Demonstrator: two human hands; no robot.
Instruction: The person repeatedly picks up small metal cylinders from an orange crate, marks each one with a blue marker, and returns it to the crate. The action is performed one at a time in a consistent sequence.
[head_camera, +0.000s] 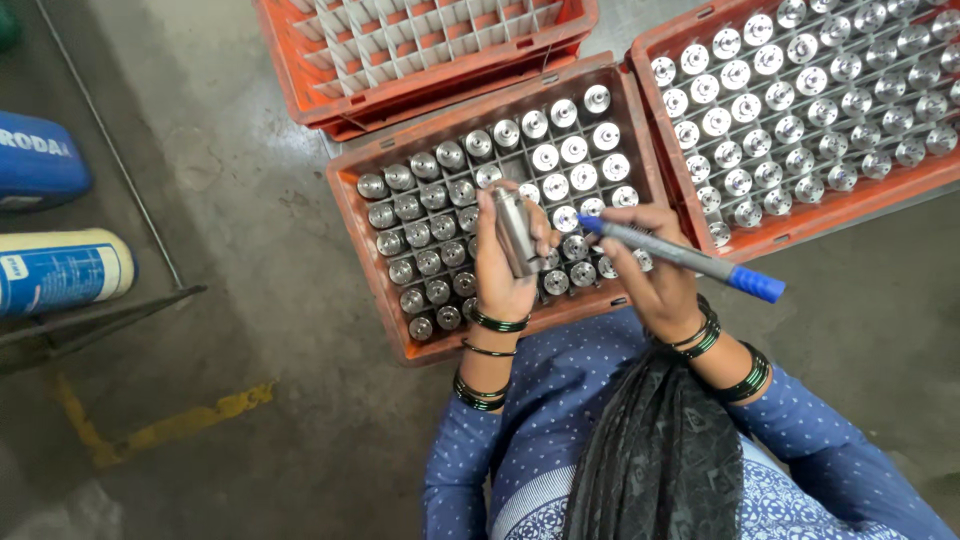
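My left hand grips a shiny metal cylinder, held upright over the middle orange crate. My right hand holds a grey marker with a blue tip and blue cap end; its tip points at the cylinder, close to its upper side. Below both hands the crate's grid holds several similar metal cylinders standing in their cells. Dark bangles sit on both wrists, and blue dotted sleeves cover my forearms.
A second orange crate full of metal parts lies to the right. A crate with an empty white divider grid lies behind. Blue and cream gas cylinders lie at the left on the concrete floor, beside a yellow painted line.
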